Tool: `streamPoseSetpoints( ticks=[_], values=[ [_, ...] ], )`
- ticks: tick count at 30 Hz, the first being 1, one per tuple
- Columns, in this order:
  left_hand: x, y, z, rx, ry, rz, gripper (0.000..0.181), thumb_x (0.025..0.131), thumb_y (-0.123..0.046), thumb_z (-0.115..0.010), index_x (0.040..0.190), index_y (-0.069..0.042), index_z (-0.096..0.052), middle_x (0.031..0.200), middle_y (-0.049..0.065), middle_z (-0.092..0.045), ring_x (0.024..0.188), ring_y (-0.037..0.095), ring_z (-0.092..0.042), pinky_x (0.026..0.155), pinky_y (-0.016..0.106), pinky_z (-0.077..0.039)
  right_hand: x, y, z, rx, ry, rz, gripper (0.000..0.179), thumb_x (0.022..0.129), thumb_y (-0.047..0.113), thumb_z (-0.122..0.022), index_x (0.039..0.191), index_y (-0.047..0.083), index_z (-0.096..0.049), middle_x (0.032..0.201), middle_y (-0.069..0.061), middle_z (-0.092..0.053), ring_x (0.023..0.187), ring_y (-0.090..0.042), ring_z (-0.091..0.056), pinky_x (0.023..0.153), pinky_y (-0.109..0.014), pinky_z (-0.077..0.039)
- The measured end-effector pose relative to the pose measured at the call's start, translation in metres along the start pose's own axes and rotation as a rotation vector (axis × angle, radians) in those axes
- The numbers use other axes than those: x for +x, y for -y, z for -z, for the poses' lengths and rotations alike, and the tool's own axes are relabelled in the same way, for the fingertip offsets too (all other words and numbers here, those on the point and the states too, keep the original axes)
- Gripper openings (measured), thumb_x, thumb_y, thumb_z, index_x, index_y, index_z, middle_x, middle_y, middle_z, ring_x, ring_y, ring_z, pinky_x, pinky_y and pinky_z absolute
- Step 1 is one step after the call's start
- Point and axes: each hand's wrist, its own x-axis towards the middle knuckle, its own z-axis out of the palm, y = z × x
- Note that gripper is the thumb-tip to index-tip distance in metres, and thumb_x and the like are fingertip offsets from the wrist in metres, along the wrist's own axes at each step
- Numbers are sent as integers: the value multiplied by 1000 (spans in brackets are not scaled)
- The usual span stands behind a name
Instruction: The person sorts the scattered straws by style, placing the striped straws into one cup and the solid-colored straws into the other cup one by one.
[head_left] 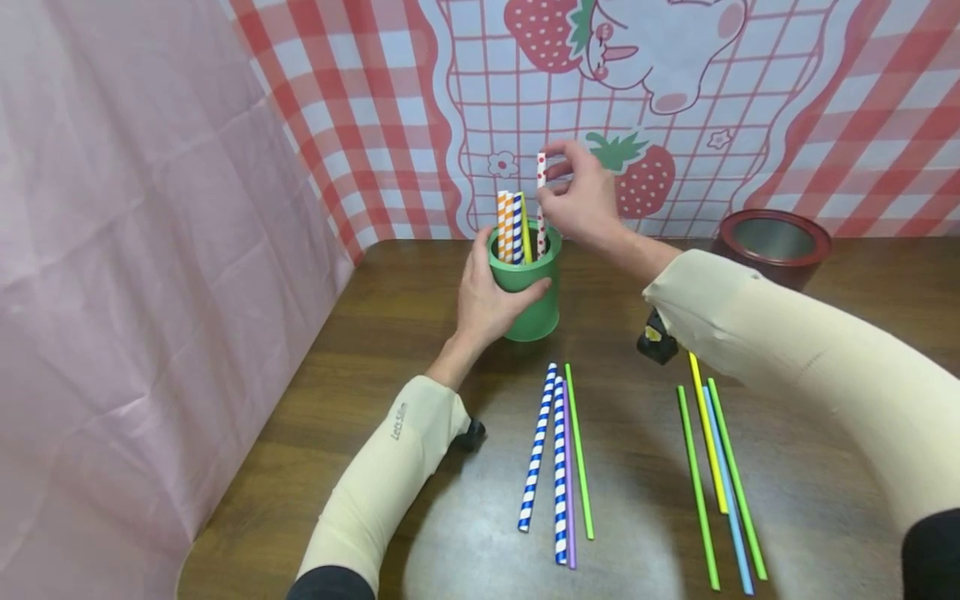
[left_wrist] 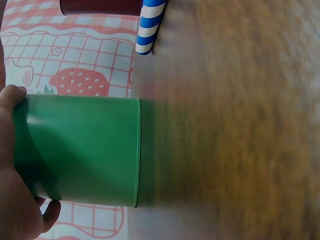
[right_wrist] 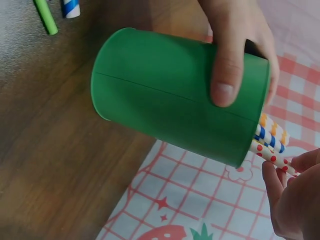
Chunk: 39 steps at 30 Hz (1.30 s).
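My left hand (head_left: 487, 292) grips a green cylindrical cup (head_left: 536, 312) around its upper side, thumb across the front. Several paper straws stand in the cup: orange-striped straws (head_left: 505, 225), a blue-striped straw (head_left: 517, 227) and a yellow-green straw (head_left: 527, 233). Between the fingertips of my right hand (head_left: 585, 196) is a white straw with red dots (head_left: 542, 171), upright, its lower end inside the cup. In the right wrist view the dotted straw (right_wrist: 272, 158) runs from the cup's mouth to the pinching fingers. The left wrist view shows the cup's side (left_wrist: 80, 150) and part of the left hand.
Two blue-striped straws (head_left: 538, 450), a purple straw (head_left: 569, 492) and a green straw (head_left: 579, 454) lie in front of the cup. Further right lie green, yellow and light blue straws (head_left: 727, 492). A dark red cup (head_left: 776, 242) stands at the back right, behind the right forearm.
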Motion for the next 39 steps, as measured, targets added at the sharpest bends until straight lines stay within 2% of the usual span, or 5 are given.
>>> streamPoseSetpoints(
  ticks=[4, 16, 22, 27, 39],
  values=[
    [0, 0, 0, 0, 5, 3, 97, 73, -51, -78, 148, -25, -21, 132, 1, -46, 113, 13, -50, 93, 34, -47, -3, -4, -2, -21, 37, 3, 50, 87, 4, -57, 136, 11, -47, 118, -12, -60, 97, -23, -64, 83, -32, -54],
    [0, -1, 1, 5, 0, 5, 98, 73, -51, -78, 148, -24, -21, 131, 2, -46, 112, 13, -50, 93, 35, -47, -5, -9, -3, -30, 36, 15, 49, 85, 5, -59, 133, 9, -50, 117, -14, -62, 97, -25, -65, 83, -34, -55],
    [-1, -1, 1, 10, 9, 14, 98, 73, -51, -78, 148, -25, -21, 132, 1, -46, 113, 13, -49, 94, 35, -47, -8, -14, -7, -43, 65, 5, 46, 85, 5, -61, 131, 6, -51, 121, -15, -62, 100, -28, -65, 84, -36, -55],
    [0, -1, 0, 9, 11, 9, 97, 74, -51, -77, 148, -24, -21, 133, 1, -45, 113, 12, -49, 94, 34, -47, -9, -16, -9, -60, 83, -13, 47, 88, 8, -61, 133, 8, -50, 123, -14, -60, 101, -26, -64, 83, -35, -55],
    [-1, 0, -1, 22, 0, -3, 96, 73, -51, -77, 147, -23, -22, 133, 1, -45, 113, 13, -49, 94, 35, -47, -10, -19, -11, -68, 70, -11, 47, 86, 9, -63, 131, 7, -51, 122, -14, -61, 102, -27, -64, 85, -36, -54]
  ],
)
